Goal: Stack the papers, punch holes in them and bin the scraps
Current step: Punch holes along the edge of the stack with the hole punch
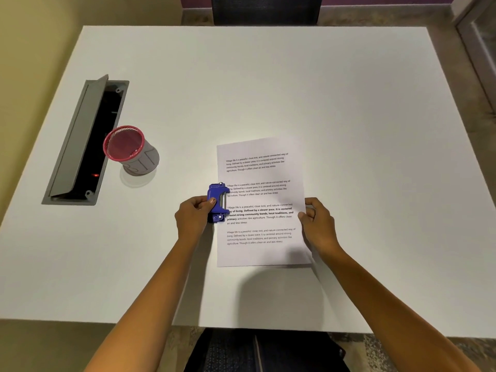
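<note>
A stack of white printed papers lies on the white table, in front of me. A blue hole punch sits over the middle of the stack's left edge. My left hand grips the punch from its left side, thumb on top. My right hand pinches the right edge of the papers, fingers curled around it. A small bin with a red mesh rim stands to the left, apart from the papers; nothing shows inside it.
A grey cable hatch with its lid raised is set into the table at the left, right beside the bin. A dark chair back stands beyond the far edge. My legs are under the near edge.
</note>
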